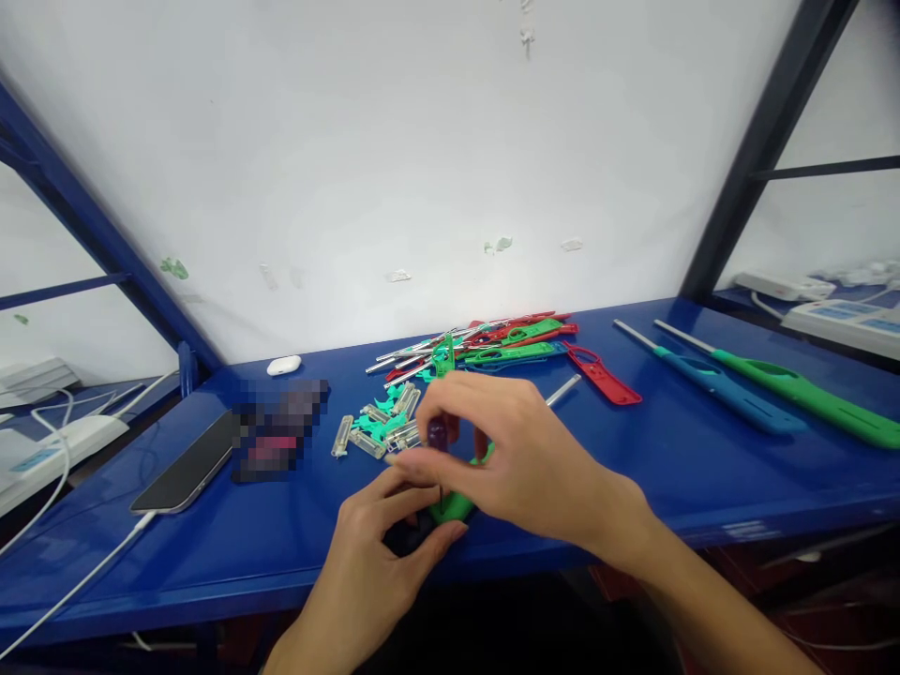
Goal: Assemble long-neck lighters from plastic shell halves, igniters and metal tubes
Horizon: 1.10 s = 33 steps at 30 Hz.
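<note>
My right hand [524, 459] is closed on a small screwdriver [437, 435] with a dark purple handle. Its thin shaft points down at a green lighter handle [454, 507]. My left hand [380, 534] grips that handle from the near side, thumb and fingers around its end. Part of the green piece is hidden under my right hand, and a metal tube [563, 389] shows beyond it. Just past my hands lie several clear lighter tanks [367, 442] and teal plastic triggers [380, 427].
Behind is a pile of red and green handle shells [524, 352] with metal tubes. A red shell [605, 377] lies apart. At right rest a blue lighter [731, 394] and a green lighter [808, 389]. A cabled phone [188, 466], a blurred-out item [281, 431] and a white case [284, 365] are left.
</note>
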Motion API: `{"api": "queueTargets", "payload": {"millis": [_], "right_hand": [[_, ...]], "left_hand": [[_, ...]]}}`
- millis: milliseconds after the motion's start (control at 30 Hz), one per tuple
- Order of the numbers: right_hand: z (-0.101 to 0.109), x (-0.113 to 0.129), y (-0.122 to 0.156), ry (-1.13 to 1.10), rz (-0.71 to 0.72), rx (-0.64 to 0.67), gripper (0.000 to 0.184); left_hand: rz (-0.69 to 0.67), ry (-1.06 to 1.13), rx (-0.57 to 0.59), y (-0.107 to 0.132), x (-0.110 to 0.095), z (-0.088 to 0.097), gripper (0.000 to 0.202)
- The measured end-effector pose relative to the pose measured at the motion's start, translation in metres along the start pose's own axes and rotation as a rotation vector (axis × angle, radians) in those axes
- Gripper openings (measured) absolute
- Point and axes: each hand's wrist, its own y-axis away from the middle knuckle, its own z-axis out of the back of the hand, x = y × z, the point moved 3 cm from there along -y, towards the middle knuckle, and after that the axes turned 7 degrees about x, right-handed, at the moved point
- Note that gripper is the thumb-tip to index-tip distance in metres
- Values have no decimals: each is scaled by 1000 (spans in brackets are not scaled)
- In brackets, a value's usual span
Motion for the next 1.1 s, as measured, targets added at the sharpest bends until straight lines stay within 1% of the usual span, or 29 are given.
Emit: {"api": "queueTargets", "payload": {"millis": [67, 133, 233, 300, 367, 400, 467, 567, 600, 700, 767, 833, 900, 933, 967, 1000, 1033, 1067, 1100], "right_hand": [[0, 1, -1, -72, 51, 42, 3], [0, 0, -2, -171, 59, 100, 14], [2, -3, -2, -297, 20, 197, 20], [3, -3, -1, -325, 22, 264, 29], [5, -3, 0, -298, 31, 281, 34], [6, -3, 0, -277, 25, 269, 34], [8, -4, -1, -222, -9, 212, 27], [9, -5, -2, -58, -54, 76, 6], [9, -5, -2, 8, -56, 27, 6], [7, -6, -1, 111, -57, -73, 24], [6, -6, -1, 88, -52, -85, 30], [9, -7, 0, 7, -46, -59, 27], [18, -8, 2, -59, -63, -72, 19], [25, -9, 3, -52, -87, -121, 17], [33, -11, 5, -4, -119, -198, 16], [41, -14, 7, 77, -156, -288, 16], [48, -17, 9, 170, -197, -350, 16], [53, -22, 11, 249, -243, -372, 16], [54, -27, 11, 302, -287, -340, 16]], "left_hand": [[-1, 9, 10, 0, 1, -1, 10], [-15, 15, -18, 0, 1, 0, 11], [-23, 22, -30, 1, 2, 0, 11], [-19, 35, -7, 1, 3, 0, 12], [-22, 51, 0, 2, 2, 0, 12], [-26, 57, -6, 2, 2, 0, 13], [-25, 58, -12, 2, 3, 0, 13], [-15, 43, -3, 1, 4, -1, 14], [-14, 40, -2, 1, 4, -1, 14], [-18, 29, -13, 1, 5, -1, 14], [-14, 14, -19, 1, 5, -1, 13], [0, 1, -17, 1, 4, 0, 12], [20, 0, -4, 0, 4, 0, 14], [26, 2, 5, -1, 3, 0, 16], [30, 5, 16, -1, 3, 0, 18], [30, 5, 20, -1, 3, 0, 19], [26, 2, 21, -1, 2, 0, 21], [22, -3, 19, -1, 1, 0, 21], [15, -12, 13, 0, 1, 0, 21]]}}
